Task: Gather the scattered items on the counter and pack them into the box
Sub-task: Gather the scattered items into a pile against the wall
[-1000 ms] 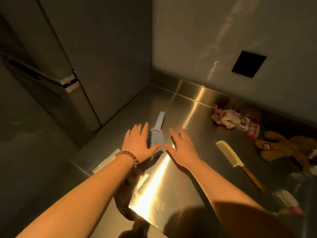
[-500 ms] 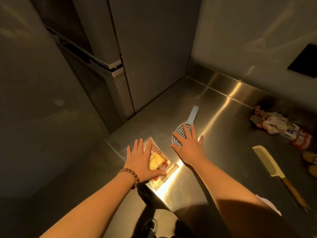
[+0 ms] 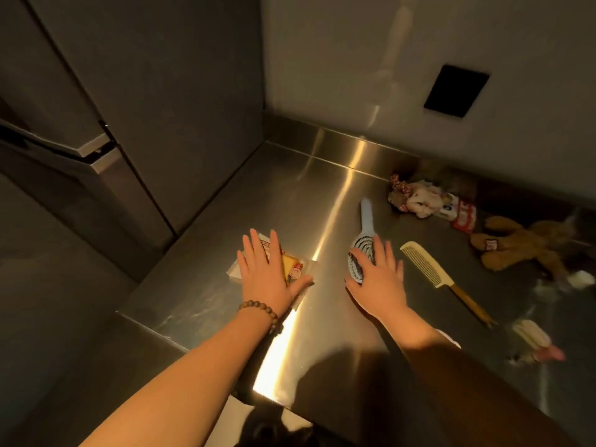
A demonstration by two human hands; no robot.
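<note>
My left hand (image 3: 264, 275), with a bead bracelet at the wrist, lies flat with fingers spread on a clear snack packet (image 3: 295, 267) that has something yellow inside. My right hand (image 3: 377, 277) rests flat, fingers apart, on the head of a light blue hairbrush (image 3: 366, 227), whose handle points away from me. Both items lie on the steel counter (image 3: 290, 195). A cream comb with a wooden handle (image 3: 432, 269) lies just right of my right hand. No box is in view.
A small doll (image 3: 414, 198) and a red-white packet (image 3: 462, 216) lie near the back wall. A brown plush toy (image 3: 522, 245) sits at the right, and a pale bundle (image 3: 532, 335) lies near the front right. A tall grey fridge (image 3: 129, 108) stands to the left.
The view has swung back right. Both hands stay flat on the packet and the brush; the brush now lies closer to the comb, its handle pointing straight away.
</note>
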